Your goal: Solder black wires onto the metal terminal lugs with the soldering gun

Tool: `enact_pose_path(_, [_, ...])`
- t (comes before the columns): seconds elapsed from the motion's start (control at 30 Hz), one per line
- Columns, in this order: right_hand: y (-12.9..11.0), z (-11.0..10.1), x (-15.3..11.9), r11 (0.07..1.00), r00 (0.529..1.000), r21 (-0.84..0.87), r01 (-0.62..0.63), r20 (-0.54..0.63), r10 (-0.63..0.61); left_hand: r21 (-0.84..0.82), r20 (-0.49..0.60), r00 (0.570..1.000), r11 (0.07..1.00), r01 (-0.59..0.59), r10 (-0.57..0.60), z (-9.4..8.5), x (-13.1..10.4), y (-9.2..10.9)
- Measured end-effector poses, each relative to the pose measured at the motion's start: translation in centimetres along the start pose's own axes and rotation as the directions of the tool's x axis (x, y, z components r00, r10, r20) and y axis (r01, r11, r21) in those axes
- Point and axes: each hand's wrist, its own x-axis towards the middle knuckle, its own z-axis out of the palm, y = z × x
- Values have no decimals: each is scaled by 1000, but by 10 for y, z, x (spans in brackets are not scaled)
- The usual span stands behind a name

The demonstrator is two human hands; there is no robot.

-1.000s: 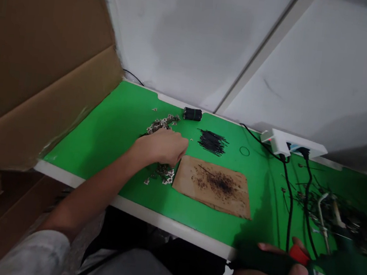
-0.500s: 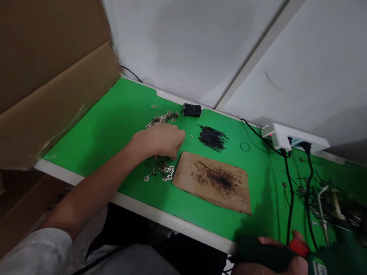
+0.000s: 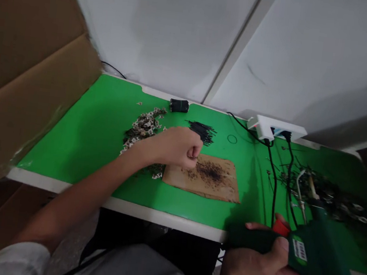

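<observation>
My left hand (image 3: 180, 148) is closed in a pinch above the left edge of a scorched piece of cardboard (image 3: 178, 181). A small dark bit shows at its fingertips, too small to name. A thin black wire lies on the cardboard just beside those fingers. To the left, partly behind my forearm, spreads a heap of small metal pieces (image 3: 144, 126). Loose black wires (image 3: 204, 133) lie just beyond the hand. My right hand (image 3: 264, 265) grips the handle of a dark green soldering gun (image 3: 325, 257) with a red trigger, its tip pointing away over the table.
A tied bundle of black wires (image 3: 179, 105) stands near the wall. A thin ring (image 3: 232, 139) lies right of the loose wires. Cords run from a white power strip (image 3: 294, 129). Tangled wires with metal ends (image 3: 346, 202) pile up at the right. Cardboard (image 3: 35, 92) rises at the left.
My left hand has moved right, from the heap of metal pieces to the cardboard's edge. My right hand still holds the soldering gun. The view has shifted slightly.
</observation>
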Motion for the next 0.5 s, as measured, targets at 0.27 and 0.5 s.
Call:
enact_pose_path(0.27, [0, -1, -1, 999, 1000, 45, -4, -3, 4, 181, -66, 997, 983, -17, 29, 54, 14, 29])
enact_pose_path(0.5, [6, -2, 0, 999, 999, 28, 47, 7, -47, 316, -25, 998, 948, -41, 51, 63, 18, 25])
